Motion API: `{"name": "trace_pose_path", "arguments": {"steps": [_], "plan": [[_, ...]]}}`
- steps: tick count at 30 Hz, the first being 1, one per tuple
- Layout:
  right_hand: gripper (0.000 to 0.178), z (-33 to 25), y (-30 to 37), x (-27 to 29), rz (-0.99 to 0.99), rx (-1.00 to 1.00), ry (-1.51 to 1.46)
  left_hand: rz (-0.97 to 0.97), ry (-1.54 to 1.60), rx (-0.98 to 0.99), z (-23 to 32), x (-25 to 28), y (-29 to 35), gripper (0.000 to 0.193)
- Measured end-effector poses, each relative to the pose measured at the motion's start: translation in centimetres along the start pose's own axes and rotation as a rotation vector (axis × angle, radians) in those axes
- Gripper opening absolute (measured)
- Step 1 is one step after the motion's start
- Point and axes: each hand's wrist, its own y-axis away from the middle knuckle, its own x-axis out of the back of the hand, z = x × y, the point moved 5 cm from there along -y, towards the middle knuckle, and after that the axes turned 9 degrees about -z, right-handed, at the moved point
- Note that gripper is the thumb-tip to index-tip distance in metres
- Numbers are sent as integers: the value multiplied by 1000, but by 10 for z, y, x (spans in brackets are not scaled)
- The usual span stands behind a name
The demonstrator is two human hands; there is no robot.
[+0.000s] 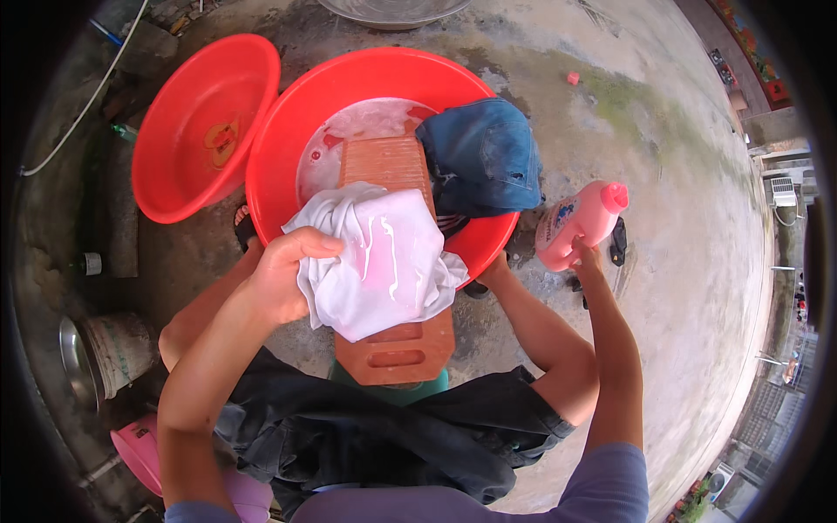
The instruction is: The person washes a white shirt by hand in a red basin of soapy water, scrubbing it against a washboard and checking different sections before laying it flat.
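My left hand (292,270) is closed on a white cloth garment (336,296), its thumb lying over the near left edge. Two streaks of white liquid run down a pinkish patch on the cloth. Beneath the garment is a brown ridged washboard (384,166), tilted into a large red basin (375,65) of soapy water. Out to the right, my right hand (586,253) grips a pink bottle (588,222) by its handle. The bottle stands clear of the basin, its open-looking pink neck at the upper right. Blue denim clothing (488,148) hangs over the basin's right rim.
A smaller red basin (166,166) leans against the large one on the left. At the far edge lies a metal basin (392,10). A metal pot (83,357) and pink tubs (144,444) are at lower left. Dark sandals (618,242) lie beyond the bottle on concrete.
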Motion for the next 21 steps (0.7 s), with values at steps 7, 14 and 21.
{"name": "trace_pose_path", "arguments": {"steps": [7, 14, 21], "plan": [[27, 44, 44, 7, -366, -350, 171, 164, -62, 177, -40, 31, 10, 44], [59, -165, 257, -196, -1120, 290, 309, -77, -130, 192, -33, -15, 34, 42], [10, -222, 326, -241, -1155, 407, -362, 11, -428, 39, 33, -67, 77, 47]]}}
